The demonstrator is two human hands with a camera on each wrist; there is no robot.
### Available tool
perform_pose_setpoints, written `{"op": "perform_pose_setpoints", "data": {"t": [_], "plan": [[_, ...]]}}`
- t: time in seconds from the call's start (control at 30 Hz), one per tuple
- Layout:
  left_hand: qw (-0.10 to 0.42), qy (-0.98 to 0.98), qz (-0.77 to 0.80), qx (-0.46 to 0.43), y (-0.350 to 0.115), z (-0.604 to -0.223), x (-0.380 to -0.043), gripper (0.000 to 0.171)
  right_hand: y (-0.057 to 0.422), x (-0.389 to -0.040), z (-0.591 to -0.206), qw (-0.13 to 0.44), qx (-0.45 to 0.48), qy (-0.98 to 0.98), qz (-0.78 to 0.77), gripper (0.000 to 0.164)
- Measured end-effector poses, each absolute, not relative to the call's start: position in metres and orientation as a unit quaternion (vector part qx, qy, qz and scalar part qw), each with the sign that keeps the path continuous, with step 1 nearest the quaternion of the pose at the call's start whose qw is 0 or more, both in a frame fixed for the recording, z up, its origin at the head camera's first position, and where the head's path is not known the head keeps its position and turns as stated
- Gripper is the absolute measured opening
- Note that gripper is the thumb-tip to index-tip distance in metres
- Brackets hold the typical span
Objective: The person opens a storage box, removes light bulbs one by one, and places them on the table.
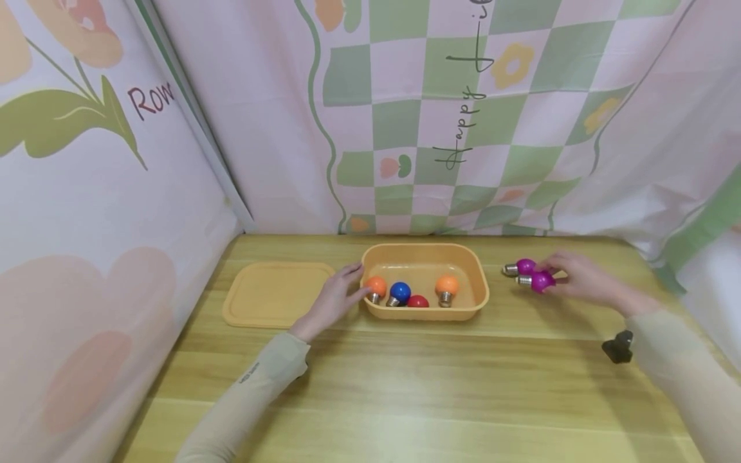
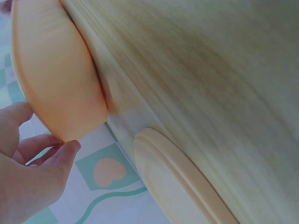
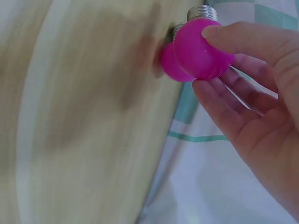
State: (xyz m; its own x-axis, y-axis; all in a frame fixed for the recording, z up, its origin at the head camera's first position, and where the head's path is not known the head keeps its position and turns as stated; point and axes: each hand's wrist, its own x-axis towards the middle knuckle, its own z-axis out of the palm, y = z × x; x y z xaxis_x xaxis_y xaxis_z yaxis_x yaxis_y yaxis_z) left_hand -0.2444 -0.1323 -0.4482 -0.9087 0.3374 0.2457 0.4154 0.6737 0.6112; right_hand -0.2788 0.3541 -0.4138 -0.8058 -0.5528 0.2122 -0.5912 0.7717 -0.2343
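An orange plastic box stands on the table, holding two orange light bulbs, a blue light bulb and a red light bulb. One orange bulb is near the right end, the other by the left wall. My left hand grips the box's left rim between thumb and fingers. Right of the box, my right hand pinches a purple light bulb by its round glass, metal base pointing left in the head view. A second purple bulb is close behind it, partly hidden in the right wrist view.
A flat orange lid lies on the wooden table left of the box. Patterned curtains hang along the table's back and sides. A small black object shows beside the right sleeve.
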Motion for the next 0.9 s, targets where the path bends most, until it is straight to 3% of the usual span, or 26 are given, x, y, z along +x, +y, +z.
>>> {"op": "perform_pose_setpoints", "data": {"t": [0.63, 0.9], "plan": [[0.053, -0.914, -0.346, -0.207, -0.132, -0.449, -0.246, 0.054, 0.354, -0.273, -0.420, -0.027, 0.233, -0.952, 0.195, 0.035], [0.049, -0.915, -0.345, -0.205, -0.132, -0.448, -0.246, 0.055, 0.355, -0.275, -0.426, -0.002, 0.241, -0.953, 0.182, 0.033]]}}
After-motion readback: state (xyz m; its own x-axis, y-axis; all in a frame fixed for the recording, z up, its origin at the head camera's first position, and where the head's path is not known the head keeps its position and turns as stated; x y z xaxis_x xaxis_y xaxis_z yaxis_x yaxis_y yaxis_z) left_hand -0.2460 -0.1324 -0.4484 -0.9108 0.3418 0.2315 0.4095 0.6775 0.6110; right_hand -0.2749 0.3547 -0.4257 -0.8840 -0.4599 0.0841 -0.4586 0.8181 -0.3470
